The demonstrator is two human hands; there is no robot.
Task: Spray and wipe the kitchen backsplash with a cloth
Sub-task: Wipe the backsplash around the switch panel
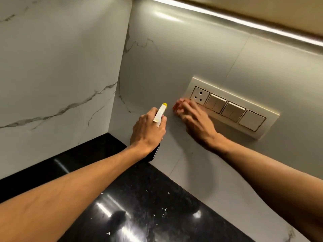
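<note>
The left hand [148,130] grips the spray bottle [160,114] at its neck. Its fingers [164,119] are curled round the white head, one of them at the front where the trigger should be, but the trigger itself is hidden. The yellow nozzle tip points to the backsplash [174,58] & is very near to it; I cannot tell if it touches. The dark body of the bottle shows only a bit under the wrist.

The right hand [195,123] lies flat on the backsplash, just right of the bottle. Its fingers [188,109] are stretched out, quite straight, not curled, & they press on a red cloth [177,106]. Only a small part of the cloth shows, past the fingertips on the far left side of the hand; the hand is blurred, so no more detail. The fingertips are at the left end of the switch plate [251,117], next to its socket.

Below is a black glossy tabletop [139,198] w/ small white specks. On the left the marble side wall [61,67] makes a corner w/ the backsplash. A light strip [227,16] runs above.
</note>
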